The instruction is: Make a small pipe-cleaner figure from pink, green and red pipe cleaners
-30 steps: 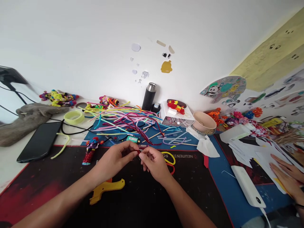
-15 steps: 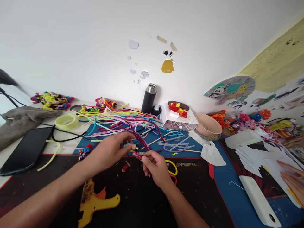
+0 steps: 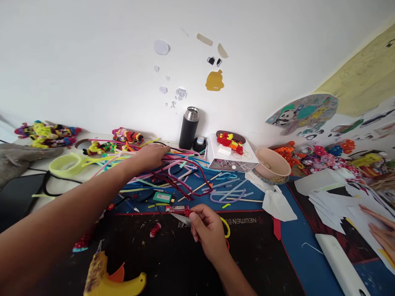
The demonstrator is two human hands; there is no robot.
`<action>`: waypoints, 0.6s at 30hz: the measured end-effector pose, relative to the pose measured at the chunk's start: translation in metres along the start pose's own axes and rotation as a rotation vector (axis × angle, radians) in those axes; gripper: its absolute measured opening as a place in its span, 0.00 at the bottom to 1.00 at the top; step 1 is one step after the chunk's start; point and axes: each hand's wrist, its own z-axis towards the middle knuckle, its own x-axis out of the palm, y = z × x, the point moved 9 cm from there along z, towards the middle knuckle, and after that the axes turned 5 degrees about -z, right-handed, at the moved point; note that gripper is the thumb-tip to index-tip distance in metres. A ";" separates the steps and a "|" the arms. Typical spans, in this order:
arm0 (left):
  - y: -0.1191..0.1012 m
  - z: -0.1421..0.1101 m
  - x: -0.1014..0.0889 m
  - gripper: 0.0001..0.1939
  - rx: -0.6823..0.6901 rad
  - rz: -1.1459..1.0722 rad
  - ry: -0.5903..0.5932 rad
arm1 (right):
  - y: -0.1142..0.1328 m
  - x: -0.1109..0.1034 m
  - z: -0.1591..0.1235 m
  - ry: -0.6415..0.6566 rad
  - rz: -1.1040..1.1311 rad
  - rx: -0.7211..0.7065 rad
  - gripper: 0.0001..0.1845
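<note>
My left hand reaches over the heap of coloured pipe cleaners at the back of the desk. Its fingertips point into the heap, and their grip is hidden. My right hand is closed in a pinch above the black mat, at a small red glittery piece. Beside that lies a clear reddish stick. A pointed scissor blade shows left of the fingers, while the yellow handle loop shows behind the hand. A small green block and another red glittery piece lie nearby.
A yellow glue gun lies at front left. A black bottle, a white box and a beige bowl stand along the wall. At right, another person's hand rests on papers beside a white device.
My left hand has moved from the small green block up and back to the pipe cleaner heap. My right hand stays near the red glittery piece. The view has shifted slightly.
</note>
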 end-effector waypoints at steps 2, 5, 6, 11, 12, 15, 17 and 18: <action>0.005 -0.001 -0.010 0.21 -0.025 0.036 -0.043 | -0.001 0.002 0.000 0.012 -0.004 0.005 0.29; 0.009 -0.003 -0.036 0.22 -0.064 0.099 -0.136 | -0.001 0.005 -0.001 0.023 0.001 0.014 0.30; 0.007 -0.004 -0.045 0.22 -0.068 0.126 -0.182 | -0.001 0.006 -0.002 0.022 0.006 0.017 0.31; -0.015 -0.011 -0.045 0.22 0.010 0.229 -0.245 | -0.001 0.004 -0.003 -0.003 0.027 0.021 0.31; -0.018 -0.013 -0.036 0.22 0.035 0.225 -0.208 | -0.001 0.004 -0.004 -0.008 0.031 0.018 0.31; -0.017 -0.026 -0.017 0.24 0.061 0.204 -0.160 | 0.002 0.003 -0.005 -0.012 0.040 0.002 0.30; -0.015 -0.039 -0.013 0.26 0.068 0.154 -0.143 | 0.003 0.004 -0.005 -0.004 0.042 -0.003 0.30; -0.015 -0.046 -0.012 0.26 0.073 0.118 -0.137 | 0.003 0.005 -0.006 0.001 0.041 -0.003 0.30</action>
